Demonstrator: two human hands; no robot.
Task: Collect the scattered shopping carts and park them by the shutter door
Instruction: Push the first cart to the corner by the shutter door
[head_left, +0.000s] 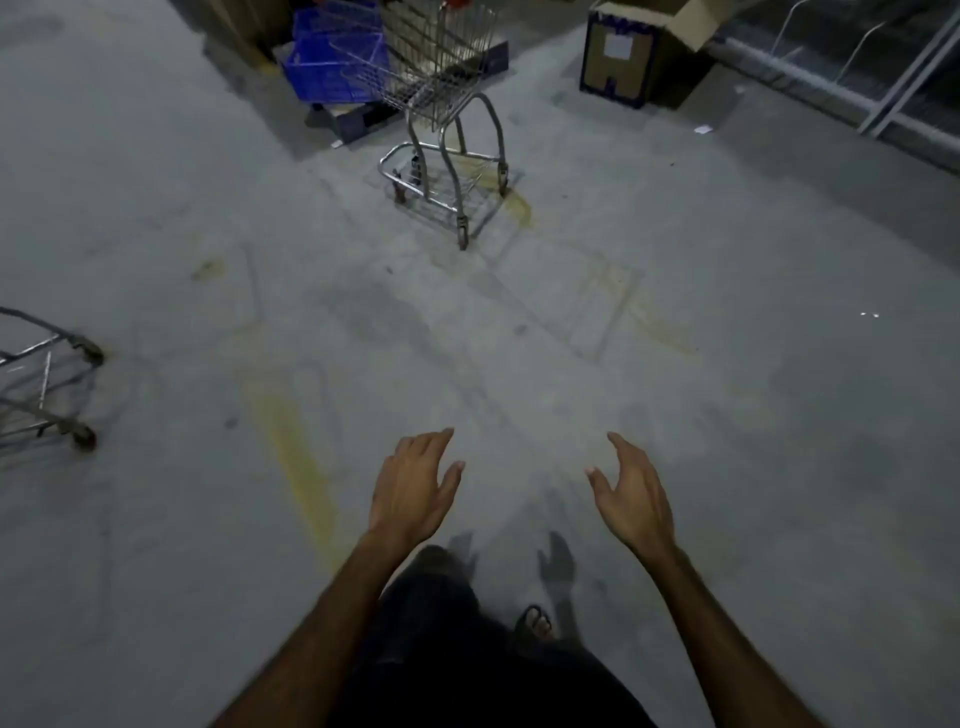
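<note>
The person holds both hands out low in front. The left hand (413, 491) is open, fingers straight and a little spread, and it holds nothing. The right hand (631, 499) is open too, palm turned inward, fingers loose, and it holds nothing. The two hands are apart, with bare floor (519, 338) showing between them.

A cart (441, 119) stands straight ahead, well away from the hands. It is upright on its wheels, made of silver wire, with a small red bit at the very top. Its basket part reaches up to the top edge of the view. Nothing lies on the floor between the hands and this cart, only grey concrete with faded yellow lines (296, 447) and a few stains.

A second cart (47, 379) pokes in at the left edge (only its low frame and wheels show). It is well apart from the first one and off to the left of the left hand.

Behind the first cart sit blue crates (322, 62), close to its basket, with flat cardboard (353, 119) on the ground under and beside them. To the right of the cart, a little apart from it, stands a brown box (639, 52) with its flaps open. Farther right runs a metal rail (841, 93) with glass behind it. A small white scrap (702, 129) lies on the floor near the rail.

At the bottom, the person's dark shorts (467, 665) and one foot in a sandal (535, 623) show between the arms.
</note>
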